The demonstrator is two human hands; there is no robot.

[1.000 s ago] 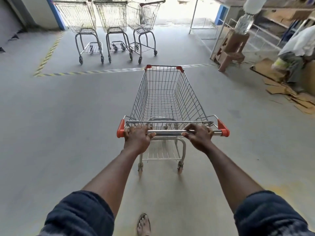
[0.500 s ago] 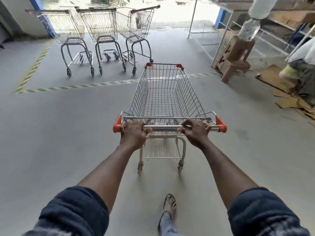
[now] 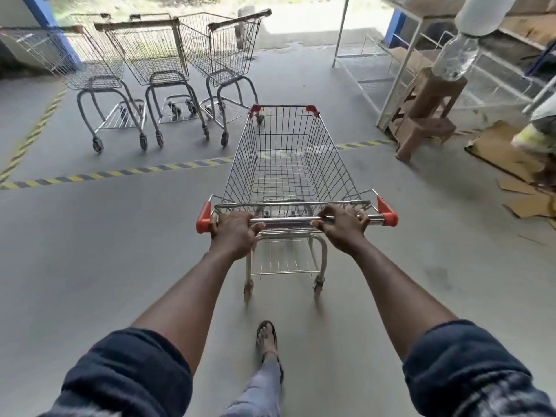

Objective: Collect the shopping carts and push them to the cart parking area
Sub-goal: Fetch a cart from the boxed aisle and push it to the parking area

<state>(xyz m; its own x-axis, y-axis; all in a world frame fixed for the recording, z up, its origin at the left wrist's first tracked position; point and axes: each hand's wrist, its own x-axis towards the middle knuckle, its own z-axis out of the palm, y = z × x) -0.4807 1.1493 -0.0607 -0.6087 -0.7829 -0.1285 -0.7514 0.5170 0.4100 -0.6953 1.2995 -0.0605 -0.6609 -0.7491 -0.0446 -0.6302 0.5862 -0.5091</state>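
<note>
An empty wire shopping cart [image 3: 288,164] with orange handle caps stands straight ahead of me. My left hand [image 3: 234,233] grips the left part of its metal handle bar and my right hand [image 3: 346,228] grips the right part. The cart's front end has crossed the yellow-and-black striped floor line [image 3: 120,173]. Behind that line three parked carts stand side by side: the left cart [image 3: 90,70], the middle cart [image 3: 153,61] and the right cart [image 3: 222,55]. My cart's front sits just right of the right parked cart.
Brown stools [image 3: 427,115] and a white wire rack [image 3: 388,70] stand at the right, with flattened cardboard [image 3: 505,152] on the floor beyond. A striped line [image 3: 33,133] borders the parking area on the left. Grey concrete floor lies around the cart.
I have walked forward with the cart; the parked carts and the striped line are closer, and the cart's front is now over the line. Both hands keep their grip.
</note>
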